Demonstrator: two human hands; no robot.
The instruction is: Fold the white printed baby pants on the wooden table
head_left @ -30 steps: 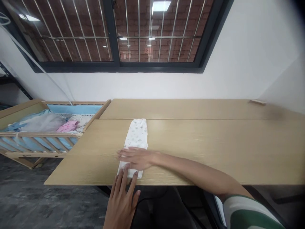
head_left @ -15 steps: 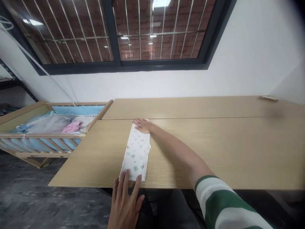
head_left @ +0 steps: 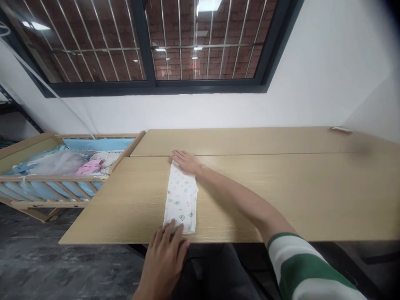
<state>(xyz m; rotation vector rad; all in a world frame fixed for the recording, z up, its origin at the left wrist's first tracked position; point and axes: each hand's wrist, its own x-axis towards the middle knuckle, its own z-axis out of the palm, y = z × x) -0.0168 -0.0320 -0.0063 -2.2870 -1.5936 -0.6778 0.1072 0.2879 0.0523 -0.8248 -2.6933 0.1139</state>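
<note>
A white cloth [head_left: 181,196] with small green prints lies folded into a long strip on the wooden table [head_left: 268,191]. It looks like a baby garment, though its exact kind cannot be made out. At its far end my right hand [head_left: 186,161] rests flat, fingers stretched to the left and covering the top edge. My left hand [head_left: 165,250] is at the near end, by the table's front edge, with its fingers extended and the fingertips touching the cloth's lower left corner.
Left of the table stands a wooden crib [head_left: 71,179] with blue lining, holding a pink cloth [head_left: 90,166] and other bedding. A barred window [head_left: 156,85] is set in the white wall behind. A small flat object [head_left: 341,129] lies at the table's far right.
The cloth's near end has shifted slightly right and away from me. My right hand has slid a little farther over the top edge. My left fingers have drawn closer together.
</note>
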